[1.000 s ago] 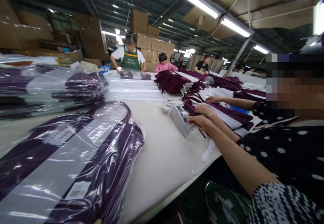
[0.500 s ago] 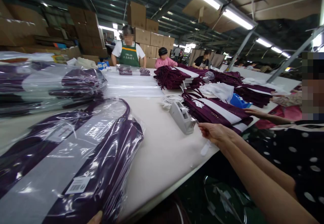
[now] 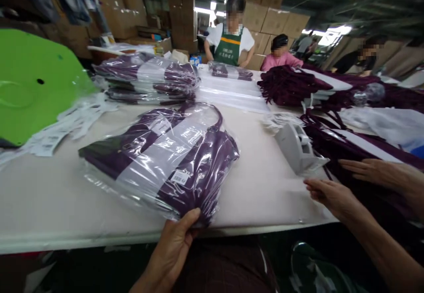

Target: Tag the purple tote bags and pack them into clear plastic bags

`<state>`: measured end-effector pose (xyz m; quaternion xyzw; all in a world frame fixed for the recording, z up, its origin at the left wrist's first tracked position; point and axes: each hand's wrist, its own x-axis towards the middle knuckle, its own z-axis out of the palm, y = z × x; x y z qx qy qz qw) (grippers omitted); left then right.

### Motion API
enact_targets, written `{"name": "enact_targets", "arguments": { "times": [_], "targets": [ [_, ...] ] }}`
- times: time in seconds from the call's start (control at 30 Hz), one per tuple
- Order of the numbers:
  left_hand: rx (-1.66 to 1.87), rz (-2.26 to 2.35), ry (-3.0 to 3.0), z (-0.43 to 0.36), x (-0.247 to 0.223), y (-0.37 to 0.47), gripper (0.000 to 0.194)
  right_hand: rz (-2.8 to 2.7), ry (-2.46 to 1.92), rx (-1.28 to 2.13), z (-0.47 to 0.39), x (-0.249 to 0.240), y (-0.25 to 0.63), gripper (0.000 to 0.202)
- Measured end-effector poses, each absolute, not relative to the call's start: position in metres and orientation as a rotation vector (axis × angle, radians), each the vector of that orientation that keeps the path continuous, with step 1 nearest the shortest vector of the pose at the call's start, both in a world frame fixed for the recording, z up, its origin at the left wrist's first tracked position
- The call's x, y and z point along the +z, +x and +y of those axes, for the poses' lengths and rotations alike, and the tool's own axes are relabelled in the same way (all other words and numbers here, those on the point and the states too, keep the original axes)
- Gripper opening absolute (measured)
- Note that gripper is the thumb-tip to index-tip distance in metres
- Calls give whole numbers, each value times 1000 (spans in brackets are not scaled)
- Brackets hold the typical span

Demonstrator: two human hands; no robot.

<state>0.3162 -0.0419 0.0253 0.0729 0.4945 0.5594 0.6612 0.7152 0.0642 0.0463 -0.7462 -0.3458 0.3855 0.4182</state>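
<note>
A dark purple handbag (image 3: 205, 156) in a clear plastic bag lies on the pale table. A white band of wrapping crosses it, and a barcode label (image 3: 179, 177) sits near its front. My left hand (image 3: 172, 249) pinches the near corner of the wrapped handbag at the table edge, thumb on top and fingers curled beneath. My right hand is out of view.
A co-worker's two hands (image 3: 334, 198) are at right, beside a grey tape dispenser (image 3: 294, 147) and purple bags (image 3: 361, 145). Wrapped bags (image 3: 149, 79) are stacked behind. At left are a bright green panel (image 3: 36, 85) and label strips (image 3: 56, 132). A person in a green apron (image 3: 228, 48) stands opposite.
The view has swung left and back, so the handbag now shows nearly whole. My left hand has come further into view. The green panel and label strips have appeared.
</note>
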Motion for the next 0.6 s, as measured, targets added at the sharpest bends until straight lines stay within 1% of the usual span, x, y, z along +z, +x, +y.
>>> {"name": "enact_targets", "arguments": {
  "times": [0.03, 0.13, 0.23, 0.33, 0.43, 0.5, 0.6],
  "targets": [
    [1273, 1116, 176, -42, 24, 317, 51, -888, -1809, 1096, 56, 53, 687, 18],
    [1273, 1134, 230, -42, 20, 320, 47, -1212, -1581, 1460, 30, 82, 586, 29],
    [1247, 1128, 327, -41, 19, 321, 46, -1325, -1438, 1747, 17, 101, 507, 33],
    [1264, 1104, 410, -41, 17, 321, 50, -1334, -1487, 1792, 12, 88, 474, 35],
    [1301, 1055, 433, -42, 14, 321, 51, -1316, -1591, 1761, 10, 62, 473, 39],
    [1301, 1030, 437, -43, 12, 320, 48, -1289, -1635, 1744, 9, 51, 475, 41],
    [1273, 1020, 436, -44, 14, 317, 40, -1258, -1676, 1697, 5, 48, 475, 43]
  ]
}}
